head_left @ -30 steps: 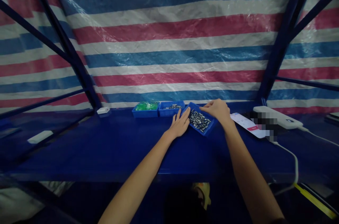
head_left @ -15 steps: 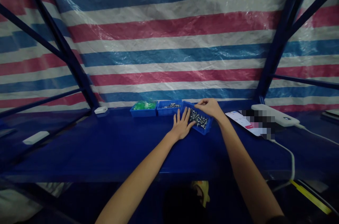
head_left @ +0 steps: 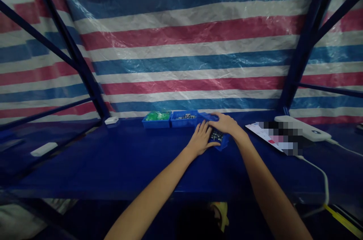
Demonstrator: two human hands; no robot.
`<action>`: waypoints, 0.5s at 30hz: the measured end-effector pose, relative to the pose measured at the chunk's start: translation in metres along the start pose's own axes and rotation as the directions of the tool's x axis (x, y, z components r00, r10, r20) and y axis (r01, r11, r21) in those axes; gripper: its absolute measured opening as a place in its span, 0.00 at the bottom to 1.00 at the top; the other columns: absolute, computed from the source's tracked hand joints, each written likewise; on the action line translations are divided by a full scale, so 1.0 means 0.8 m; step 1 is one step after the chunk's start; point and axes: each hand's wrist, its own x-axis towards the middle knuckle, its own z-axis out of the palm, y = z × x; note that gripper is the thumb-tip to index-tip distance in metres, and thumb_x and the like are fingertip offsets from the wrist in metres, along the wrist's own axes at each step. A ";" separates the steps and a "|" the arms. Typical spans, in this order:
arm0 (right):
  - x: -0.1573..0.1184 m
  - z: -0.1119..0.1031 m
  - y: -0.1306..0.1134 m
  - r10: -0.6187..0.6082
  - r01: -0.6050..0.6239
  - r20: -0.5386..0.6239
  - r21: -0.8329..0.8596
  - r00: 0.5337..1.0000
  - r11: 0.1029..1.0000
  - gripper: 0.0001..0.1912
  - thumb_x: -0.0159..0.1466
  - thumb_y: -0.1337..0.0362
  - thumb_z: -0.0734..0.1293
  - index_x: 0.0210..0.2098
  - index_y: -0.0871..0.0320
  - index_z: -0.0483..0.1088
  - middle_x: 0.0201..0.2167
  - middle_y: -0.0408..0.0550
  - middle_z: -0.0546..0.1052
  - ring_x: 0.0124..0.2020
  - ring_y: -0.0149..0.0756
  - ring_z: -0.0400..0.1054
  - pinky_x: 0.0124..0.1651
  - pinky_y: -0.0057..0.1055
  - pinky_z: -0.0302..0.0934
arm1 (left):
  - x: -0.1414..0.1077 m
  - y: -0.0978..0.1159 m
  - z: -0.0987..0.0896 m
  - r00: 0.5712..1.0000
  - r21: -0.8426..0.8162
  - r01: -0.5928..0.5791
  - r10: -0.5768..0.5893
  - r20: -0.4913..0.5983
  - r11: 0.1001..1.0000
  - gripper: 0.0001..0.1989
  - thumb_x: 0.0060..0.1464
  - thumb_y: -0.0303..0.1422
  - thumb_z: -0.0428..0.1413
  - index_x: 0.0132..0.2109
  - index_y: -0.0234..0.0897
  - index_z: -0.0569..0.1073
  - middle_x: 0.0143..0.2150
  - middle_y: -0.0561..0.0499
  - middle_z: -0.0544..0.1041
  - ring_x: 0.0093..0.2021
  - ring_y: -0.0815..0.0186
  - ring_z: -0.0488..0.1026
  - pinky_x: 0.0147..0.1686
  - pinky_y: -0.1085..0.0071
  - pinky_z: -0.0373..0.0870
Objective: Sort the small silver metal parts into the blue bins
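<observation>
Just right of the middle bin, the parts bin could tip if the left hand, spread loosely across its edge, and the right hand, curled at its rim, hold unclear, push unevenly.

Blue bench: 3 bins, phone, probably power bank.

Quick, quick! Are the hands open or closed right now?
Left hand: open, fingers spread at the blue bin of small metal parts.
Right hand: fingers curled by that bin's far end; whether it holds anything cannot be told.
</observation>
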 end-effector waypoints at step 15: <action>-0.024 0.010 -0.036 -0.001 -0.023 -0.111 -0.211 0.994 0.977 0.28 0.57 0.54 0.59 0.55 0.57 0.64 0.43 0.57 0.74 0.45 0.50 0.68 0.44 0.41 0.58 | 0.002 -0.005 0.000 0.975 -0.309 0.181 -0.128 0.184 0.934 0.39 0.53 0.51 0.45 0.61 0.24 0.48 0.63 0.31 0.50 0.65 0.50 0.42 0.61 0.53 0.44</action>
